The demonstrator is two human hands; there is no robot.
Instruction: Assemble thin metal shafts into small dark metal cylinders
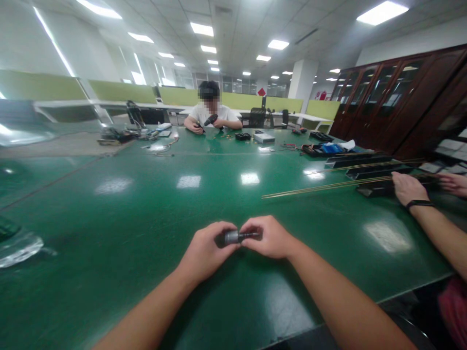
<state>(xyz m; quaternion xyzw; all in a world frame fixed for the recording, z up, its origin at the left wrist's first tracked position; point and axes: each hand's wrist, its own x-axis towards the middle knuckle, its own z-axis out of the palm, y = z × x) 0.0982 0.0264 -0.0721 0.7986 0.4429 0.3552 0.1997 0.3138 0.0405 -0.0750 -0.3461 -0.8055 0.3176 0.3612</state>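
Just above the green table, my two hands hold a small grey-and-black cylindrical part between them, lying roughly sideways. My left hand is closed around its thicker grey end, thumb below and fingers above. At the narrower dark end, my right hand pinches with thumb and fingers. Part of the piece is covered by my fingers, and its exact kind cannot be made out. The two hands nearly touch at the middle of it.
Green table spreads all around. At right, a co-worker's hand holds thin brass-coloured rods over black channels. Across the table a person holds a power drill. A clear plastic bottle lies at left.
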